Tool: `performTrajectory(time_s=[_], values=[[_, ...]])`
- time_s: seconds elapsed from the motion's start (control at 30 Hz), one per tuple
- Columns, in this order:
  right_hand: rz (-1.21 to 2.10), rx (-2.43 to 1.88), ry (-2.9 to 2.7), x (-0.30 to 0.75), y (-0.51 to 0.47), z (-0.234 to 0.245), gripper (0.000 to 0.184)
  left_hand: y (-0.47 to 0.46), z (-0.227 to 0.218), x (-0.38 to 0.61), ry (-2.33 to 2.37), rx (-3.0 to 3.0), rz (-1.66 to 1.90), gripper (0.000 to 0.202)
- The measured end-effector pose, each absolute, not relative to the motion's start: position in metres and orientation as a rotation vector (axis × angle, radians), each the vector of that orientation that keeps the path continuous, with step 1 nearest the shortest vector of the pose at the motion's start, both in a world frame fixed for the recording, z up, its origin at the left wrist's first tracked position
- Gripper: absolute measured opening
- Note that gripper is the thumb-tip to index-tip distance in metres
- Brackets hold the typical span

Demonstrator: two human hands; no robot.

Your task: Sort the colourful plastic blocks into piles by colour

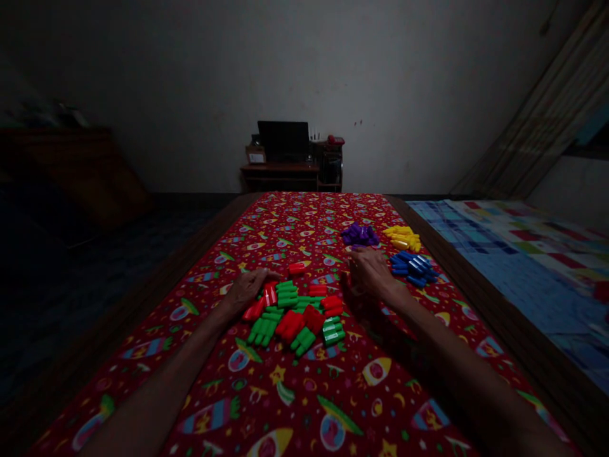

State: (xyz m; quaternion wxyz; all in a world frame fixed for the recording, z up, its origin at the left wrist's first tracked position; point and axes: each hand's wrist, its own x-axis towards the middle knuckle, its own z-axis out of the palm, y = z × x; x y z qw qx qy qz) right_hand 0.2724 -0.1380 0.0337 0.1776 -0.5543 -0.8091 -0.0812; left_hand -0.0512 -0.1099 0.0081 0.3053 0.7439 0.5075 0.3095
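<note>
Head cam: blue pile (415,266) beside R hand (373,271), purple pile (360,235) ahead

The central heap (295,317) of pieces is lying on the tabletop (285,406). The left hand (247,287) is resting against the heap's left edge, and the right hand (373,273) is lying just behind and right of it. A lone piece (299,267) is sitting just behind the heap. Further behind and rightward, three smaller heaps are lying: the nearest heap (415,268), the middle heap (360,235) and the outer heap (403,238). A quilt (523,266) is stretching well right of the central heap, and a desk (290,171) is standing far behind it.
</note>
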Motion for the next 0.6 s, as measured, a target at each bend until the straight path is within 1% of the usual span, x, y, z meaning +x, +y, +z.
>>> performTrajectory(time_s=[0.13, 0.23, 0.33, 0.43, 0.6], values=[[0.271, -1.001, -2.472, 0.211, -0.167, 0.039, 0.028, -0.108, 0.006, -0.052, 1.352, 1.966, 0.81, 0.06], [0.319, -0.8, -2.576, 0.182, -0.183, 0.037, 0.034, -0.108, 0.006, -0.052, 1.325, 2.011, 0.808, 0.059], [0.339, -0.824, -2.58, 0.181, -0.184, 0.033, 0.032, -0.11, 0.01, -0.049, 1.238, 2.155, 0.761, 0.053], [0.483, -0.894, -2.537, 0.194, -0.175, 0.03, 0.028, -0.112, 0.015, -0.044, 1.109, 2.28, 0.656, 0.046], [0.656, -1.083, -2.319, 0.208, -0.155, 0.026, 0.032, -0.113, 0.022, -0.037, 1.123, 2.267, 0.573, 0.045]])
